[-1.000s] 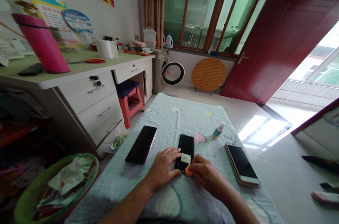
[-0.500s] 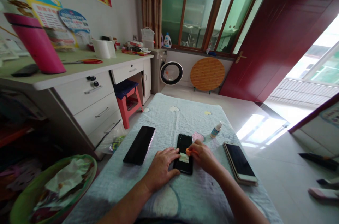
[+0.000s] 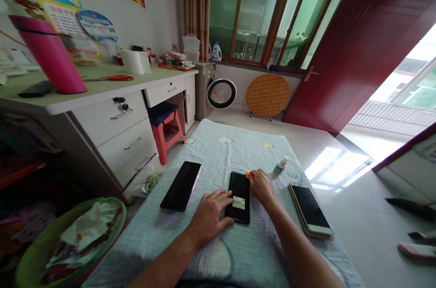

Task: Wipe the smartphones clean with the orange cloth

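Observation:
A black phone (image 3: 240, 186) lies back up on the cloth-covered table, a pale label (image 3: 238, 202) on its lower half. My left hand (image 3: 213, 213) rests flat at its left edge, fingers spread, with the fingertips on the phone. Pinched in my right hand (image 3: 261, 186) is a small orange thing (image 3: 250, 174), mostly hidden by the fingers, at the phone's upper right edge. To the left lies another dark phone (image 3: 181, 186), screen up. A small spray bottle (image 3: 279, 167) stands beyond my right hand. Stacked phones (image 3: 309, 210) lie at the right.
The light blue cloth (image 3: 238, 140) covers the low table. At lower left stands a green basket (image 3: 117, 215) with crumpled paper. A white desk (image 3: 119, 129) and a red stool (image 3: 166, 131) are on the left. A red door (image 3: 327, 52) stands at the right.
My right hand has moved away from me along the phone's right side, carrying the orange thing from beside the label to the upper edge. My left hand stays in place.

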Motion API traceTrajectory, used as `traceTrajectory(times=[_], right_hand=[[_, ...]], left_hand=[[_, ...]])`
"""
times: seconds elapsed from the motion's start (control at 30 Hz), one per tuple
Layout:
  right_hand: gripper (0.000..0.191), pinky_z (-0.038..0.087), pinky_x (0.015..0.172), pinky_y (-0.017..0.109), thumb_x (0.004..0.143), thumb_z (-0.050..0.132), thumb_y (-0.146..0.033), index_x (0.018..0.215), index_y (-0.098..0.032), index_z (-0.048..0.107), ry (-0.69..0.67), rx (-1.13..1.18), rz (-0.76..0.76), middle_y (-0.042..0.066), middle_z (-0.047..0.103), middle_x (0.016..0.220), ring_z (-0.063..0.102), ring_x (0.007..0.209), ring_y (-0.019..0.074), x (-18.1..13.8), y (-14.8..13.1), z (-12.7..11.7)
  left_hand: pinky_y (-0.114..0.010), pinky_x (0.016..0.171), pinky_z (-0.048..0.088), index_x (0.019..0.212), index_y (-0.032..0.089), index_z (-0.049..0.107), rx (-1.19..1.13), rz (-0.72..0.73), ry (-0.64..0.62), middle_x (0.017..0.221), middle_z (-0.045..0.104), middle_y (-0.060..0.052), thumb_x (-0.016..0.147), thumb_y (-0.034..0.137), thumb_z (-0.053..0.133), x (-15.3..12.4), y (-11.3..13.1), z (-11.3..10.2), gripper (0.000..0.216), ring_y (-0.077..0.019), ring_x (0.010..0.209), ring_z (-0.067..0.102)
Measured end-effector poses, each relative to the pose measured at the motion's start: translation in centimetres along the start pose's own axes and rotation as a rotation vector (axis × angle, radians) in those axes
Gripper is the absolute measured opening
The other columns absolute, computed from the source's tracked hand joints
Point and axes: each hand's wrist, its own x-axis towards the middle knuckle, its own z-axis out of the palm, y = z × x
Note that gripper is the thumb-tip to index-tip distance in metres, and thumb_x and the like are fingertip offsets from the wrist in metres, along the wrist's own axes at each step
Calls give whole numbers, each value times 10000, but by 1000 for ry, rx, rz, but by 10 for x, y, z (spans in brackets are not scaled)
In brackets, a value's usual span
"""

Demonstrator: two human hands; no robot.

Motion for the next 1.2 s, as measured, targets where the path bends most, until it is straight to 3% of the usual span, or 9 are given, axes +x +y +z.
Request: traceTrajectory(times=[0.33, 0.8, 1.0, 1.2], right_hand=[[292, 331, 644, 246, 872, 482, -224, 683, -145, 690, -75, 16, -14, 57, 617, 684, 556, 684, 147, -44, -5, -11], [264, 335, 654, 244, 901, 476, -232, 711, -163, 645, -176, 196, -3, 36, 579, 754, 555, 707, 135, -118, -24, -26], [237, 333, 657, 236, 891, 503, -211, 714, -178, 655, -208, 238, -8, 24, 584, 756, 564, 728, 130, -128, -26, -33], [244, 327, 640, 228, 880, 487, -151, 698, -172, 649, -139, 193, 30, 22, 580, 747, 553, 689, 119, -119, -27, -27]], left_hand=[[-475, 1065, 343, 1226, 243, 631, 15, 10, -6, 1387, 548, -75, 776, 359, 751, 0, -4, 1, 480, -307, 1307, 452], [-471, 1064, 362, 1211, 236, 633, 66, 15, 16, 1385, 549, -67, 736, 244, 786, 1, -5, 6, 499, -297, 1301, 466], [-478, 1063, 366, 1206, 246, 633, 63, 19, 25, 1380, 554, -67, 727, 248, 797, 1, -7, 6, 507, -298, 1296, 472], [-470, 1063, 367, 1211, 243, 627, 56, 29, 14, 1388, 546, -76, 745, 224, 773, 1, -7, 6, 489, -286, 1295, 479]])
